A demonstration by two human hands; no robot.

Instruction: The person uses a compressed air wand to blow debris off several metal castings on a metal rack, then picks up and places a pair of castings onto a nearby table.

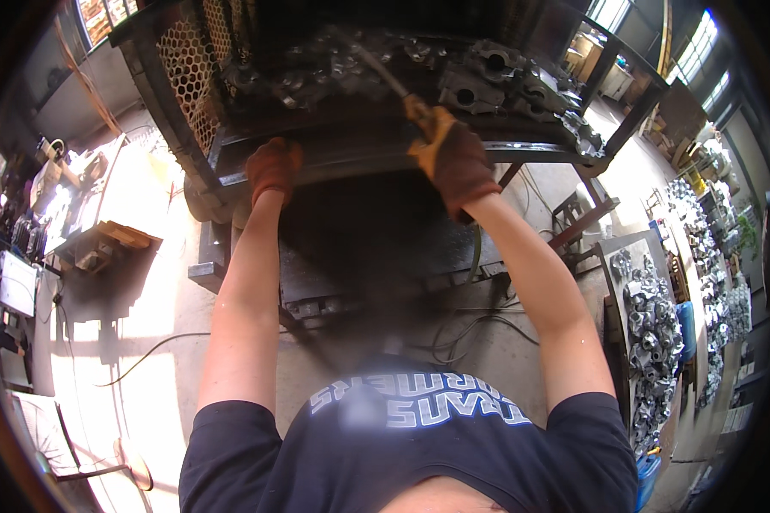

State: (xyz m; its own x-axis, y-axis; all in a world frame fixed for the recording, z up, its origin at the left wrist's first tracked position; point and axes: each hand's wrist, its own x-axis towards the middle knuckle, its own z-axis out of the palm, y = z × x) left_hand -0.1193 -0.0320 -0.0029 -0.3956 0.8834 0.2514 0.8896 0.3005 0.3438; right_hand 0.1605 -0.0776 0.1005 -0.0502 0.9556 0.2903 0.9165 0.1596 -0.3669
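Clenching a thin metal rod with a pale handle [402, 92], the right hand [452, 158] in its worn orange-brown work glove reaches forward and up over the dark steel cage cart [385, 154]. The grip is closed fully around the handle end, and the rod points away to the upper left, with its far tip among the grey cast metal parts [453, 77] that lie heaped inside the cart. Probably the rod is held so long and slanted because the parts lie deep behind the front bar, where a hand reaches less easily.

The left hand [274, 168], in a similar orange glove, is closed over the front rail of the cart; it seems to steady the body, or the cart, while the other arm works. Both bare forearms come up from the lower edge, above a dark blue shirt.

Around the cart: its left wall is a mesh with honeycomb holes [188, 68], which closes that side. Below the rail a dark lower shelf is in shadow. On the concrete floor [171, 299] black cables [470, 329] run near the cart's base. At the right a flat pallet with many shiny silver castings [654, 333] stands well apart, and more such parts lie in rows behind. At the left is a cluttered table [103, 244] in strong sunlight.
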